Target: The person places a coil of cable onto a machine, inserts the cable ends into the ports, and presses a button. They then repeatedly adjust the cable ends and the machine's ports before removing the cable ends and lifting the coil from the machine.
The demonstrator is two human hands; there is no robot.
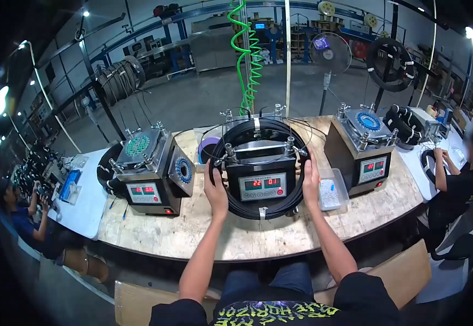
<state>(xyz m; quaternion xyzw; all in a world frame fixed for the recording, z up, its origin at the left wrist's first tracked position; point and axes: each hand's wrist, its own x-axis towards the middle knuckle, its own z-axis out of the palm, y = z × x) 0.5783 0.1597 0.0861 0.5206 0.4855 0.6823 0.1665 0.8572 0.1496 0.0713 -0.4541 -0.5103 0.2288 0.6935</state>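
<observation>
A large coil of black cable [263, 212], bound with white ties, stands around the front of the middle machine [262, 163], whose red digits show through the ring. My left hand [215, 190] is wrapped round the coil's left side. On the right side my right hand [311, 182] grips the same coil. Thin cable ends loop over the top of the machine. The fingertips of both hands are partly hidden by the coil.
Similar machines stand at left [148, 174] and right [361, 146] on the wooden table [155, 233]. A clear plastic tray [331, 190] sits by my right hand, a purple container [210, 145] behind the coil. Co-workers sit at both sides. Green coiled hoses hang behind.
</observation>
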